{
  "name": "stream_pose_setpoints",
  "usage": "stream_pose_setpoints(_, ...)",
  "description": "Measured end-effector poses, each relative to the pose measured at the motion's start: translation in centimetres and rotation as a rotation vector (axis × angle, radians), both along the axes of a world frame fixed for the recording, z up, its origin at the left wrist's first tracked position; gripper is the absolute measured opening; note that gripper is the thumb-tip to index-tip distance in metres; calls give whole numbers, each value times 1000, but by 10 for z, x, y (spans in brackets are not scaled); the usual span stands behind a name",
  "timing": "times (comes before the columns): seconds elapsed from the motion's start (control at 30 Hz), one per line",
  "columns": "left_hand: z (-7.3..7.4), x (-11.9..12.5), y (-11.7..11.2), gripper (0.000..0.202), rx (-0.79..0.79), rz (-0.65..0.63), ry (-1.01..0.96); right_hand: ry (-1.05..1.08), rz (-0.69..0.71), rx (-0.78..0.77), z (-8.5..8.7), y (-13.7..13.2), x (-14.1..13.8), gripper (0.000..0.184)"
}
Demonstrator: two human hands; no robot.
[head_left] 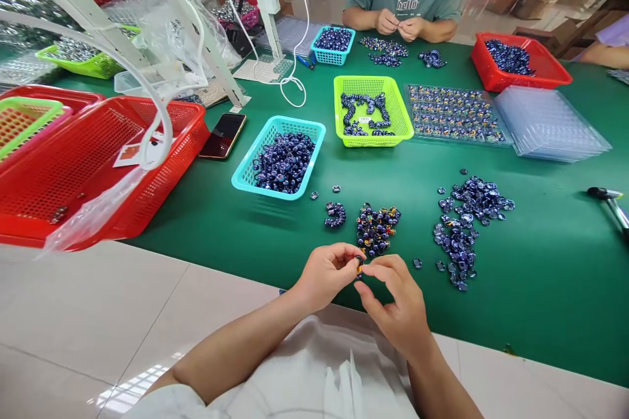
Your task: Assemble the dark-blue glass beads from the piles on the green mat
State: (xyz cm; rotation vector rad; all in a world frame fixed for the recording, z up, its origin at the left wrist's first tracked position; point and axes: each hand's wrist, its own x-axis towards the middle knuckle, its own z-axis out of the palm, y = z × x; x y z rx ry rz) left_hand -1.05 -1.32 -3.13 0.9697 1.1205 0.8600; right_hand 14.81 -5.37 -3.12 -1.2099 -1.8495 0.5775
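Observation:
In front of my body, my left hand [328, 276] pinches a small shiny dark-blue part [359, 268] with a yellow-orange bit on it. My right hand [397, 298] has its thumb and index finger closed around the lower end of the same part; the fingertips hide much of it. Just beyond my fingers lies a pile of dark-blue pieces with coloured bits [377, 229]. Left of that pile is a curved row of dark-blue pieces [335, 215]. Loose flat dark-blue pieces [459, 242] are spread to the right.
A blue basket [238, 178] of dark pieces and a green basket [403, 124] stand ahead. Clear trays [550, 123] lie at right, near a red basket [550, 78]. A phone [223, 136] and large red basket [162, 193] are left. A co-worker [393, 0] sits opposite.

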Motion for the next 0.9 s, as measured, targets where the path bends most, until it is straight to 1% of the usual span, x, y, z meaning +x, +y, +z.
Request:
stream_pose_setpoints(0.13, 0, 2, 2, 12, -7, -5, 14, -132, -39, 115, -8, 2, 1, 25)
stream_pose_setpoints(0.27, 1, 1, 2, 19, -41, -77, 43, -142, -43, 117, -13, 0, 6, 21)
stream_pose_setpoints(0.33, 1, -1, 1, 24, -23, -127, 57, -106, -44, 70, -13, -1, 8, 20)
stream_pose_setpoints(0.43, -2, -3, -3, 28, 66, -183, 107, -50, -42, -38, -10, -2, 10, 18)
stream_pose_setpoints(0.57, -1, -6, -7, 29, 222, -242, 238, 4, -54, -219, -2, -1, 12, 10)
stream_pose_setpoints(0.67, 2, -7, -7, 28, 281, -288, 288, 58, -90, -370, 2, 1, 14, 13)
stream_pose_setpoints(0.77, 3, -7, -8, 26, 276, -288, 298, 98, -121, -453, 4, 2, 14, 16)
stream_pose_setpoints(0.83, 2, -6, -8, 24, 228, -268, 268, 115, -127, -469, 3, 2, 14, 16)
stream_pose_setpoints(0.9, 1, -5, -7, 23, 166, -242, 192, 132, -114, -461, 1, 2, 15, 15)
